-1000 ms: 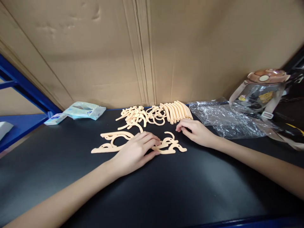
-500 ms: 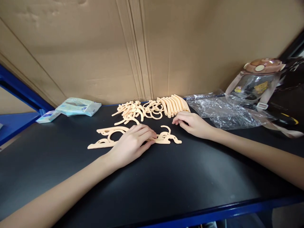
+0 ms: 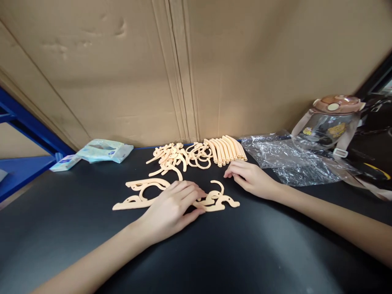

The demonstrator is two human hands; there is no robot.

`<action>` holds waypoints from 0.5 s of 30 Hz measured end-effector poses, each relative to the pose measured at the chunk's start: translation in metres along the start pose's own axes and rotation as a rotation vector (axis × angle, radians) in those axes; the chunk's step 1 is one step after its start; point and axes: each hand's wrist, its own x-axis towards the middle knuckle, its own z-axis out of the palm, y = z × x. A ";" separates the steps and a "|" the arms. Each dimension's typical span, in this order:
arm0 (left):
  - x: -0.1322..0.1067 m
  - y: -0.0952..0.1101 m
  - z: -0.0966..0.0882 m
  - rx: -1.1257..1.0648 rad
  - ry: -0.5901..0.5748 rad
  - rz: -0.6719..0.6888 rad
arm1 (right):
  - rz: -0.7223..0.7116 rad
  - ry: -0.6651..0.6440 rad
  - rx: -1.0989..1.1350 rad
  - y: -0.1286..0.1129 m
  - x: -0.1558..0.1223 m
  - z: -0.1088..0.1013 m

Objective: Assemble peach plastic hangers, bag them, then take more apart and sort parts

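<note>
Peach-coloured plastic folding-hanger parts lie on the black tabletop. My left hand [image 3: 173, 210] rests palm down over them, thumb and fingertips closed about the middle of a hanger piece [image 3: 214, 207]. Its curved, hook-like right end sticks out past my fingers. To the left of that hand, more hanger parts [image 3: 134, 204] show, one with a round opening; my palm hides where they meet. My right hand [image 3: 251, 179] lies on the table, fingers loosely curled and thumb apart, with nothing visible in it. Just behind it is a row of stacked hanger arms [image 3: 225, 151].
A heap of loose hanger parts [image 3: 170, 155] and several hooks [image 3: 199, 155] lie at the back against the cardboard wall [image 3: 122, 81]. Tissue packs [image 3: 104, 151] are at the back left. Clear plastic wrapping [image 3: 294, 159] and a strapped water bottle [image 3: 327, 126] stand at the right.
The view has tilted up, so everything sits lower in the picture. My left thumb has spread slightly from the fingers. My right hand stays near the stacked arms.
</note>
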 end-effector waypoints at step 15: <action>0.002 -0.004 -0.005 -0.104 0.029 -0.002 | 0.040 -0.095 0.041 -0.001 0.003 -0.003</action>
